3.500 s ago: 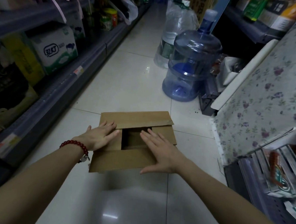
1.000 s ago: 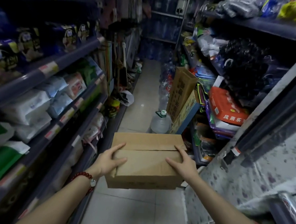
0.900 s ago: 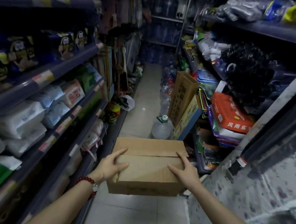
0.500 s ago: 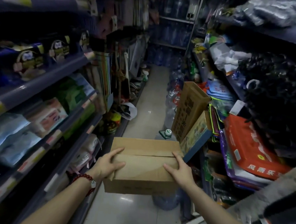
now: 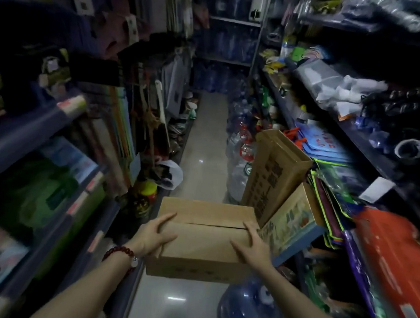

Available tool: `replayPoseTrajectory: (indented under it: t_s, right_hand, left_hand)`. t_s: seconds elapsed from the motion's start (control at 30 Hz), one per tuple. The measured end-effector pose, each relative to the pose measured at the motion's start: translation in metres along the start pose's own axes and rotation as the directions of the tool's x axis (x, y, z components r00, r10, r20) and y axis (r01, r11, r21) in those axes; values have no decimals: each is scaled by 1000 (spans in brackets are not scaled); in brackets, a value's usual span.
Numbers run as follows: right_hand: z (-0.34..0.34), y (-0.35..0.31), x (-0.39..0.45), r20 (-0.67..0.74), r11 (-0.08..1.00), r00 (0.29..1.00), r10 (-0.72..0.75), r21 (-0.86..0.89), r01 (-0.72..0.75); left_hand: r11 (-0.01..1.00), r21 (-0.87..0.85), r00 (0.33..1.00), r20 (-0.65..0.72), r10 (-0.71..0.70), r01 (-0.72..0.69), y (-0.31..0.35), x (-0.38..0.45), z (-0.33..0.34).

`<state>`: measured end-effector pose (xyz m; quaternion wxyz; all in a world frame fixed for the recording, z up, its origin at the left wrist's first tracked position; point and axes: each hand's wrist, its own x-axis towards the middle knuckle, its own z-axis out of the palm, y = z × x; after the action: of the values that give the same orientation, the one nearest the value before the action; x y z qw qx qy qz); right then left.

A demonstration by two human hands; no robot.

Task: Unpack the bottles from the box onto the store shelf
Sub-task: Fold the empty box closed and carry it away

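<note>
A brown cardboard box [image 5: 204, 241] with its top flaps folded shut is held up in front of me, off the floor, in the middle of a narrow store aisle. My left hand [image 5: 152, 237] grips its left side, thumb on top and fingers wrapped round the edge. My right hand [image 5: 254, 248] grips the right side the same way. The flaps hide whatever is inside, so no bottles from the box are in sight. Stocked store shelves [image 5: 43, 125] run along both sides.
A large blue water jug [image 5: 247, 309] stands on the floor just below the box. Tall cardboard cartons [image 5: 273, 176] lean out from the right shelf beside the box. More water jugs [image 5: 239, 160] line the right side. The tiled aisle floor [image 5: 204, 146] runs ahead.
I lifted the box off the floor and have carried it forward down the aisle; the leaning cartons on the right are now beside it and the blue jug is underneath.
</note>
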<state>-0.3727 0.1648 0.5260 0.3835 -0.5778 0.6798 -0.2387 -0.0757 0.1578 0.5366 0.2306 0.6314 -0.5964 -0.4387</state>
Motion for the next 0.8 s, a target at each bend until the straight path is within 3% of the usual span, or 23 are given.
replayPoseTrajectory:
  t_s: [0.1,0.27,0.5,0.8]
  right_hand:
    - [11,-11,44,-25,998,999,38,56,-36]
    - [26,-20,113,-63,998,996,62,0,-62]
    - [66,-1,212,28,995,997,76,57,-77]
    - [169,76,300,8,990,995,103,96,-103]
  left_hand:
    - [1000,1,999,48,-15,15,1,58,-21]
    - [998,5,996,68,-59,58,-7,127,-38]
    - [992,-58,993,16,-114,115,-44,207,-35]
    - [987,-74,987,-69,-144,139,-174,295,11]
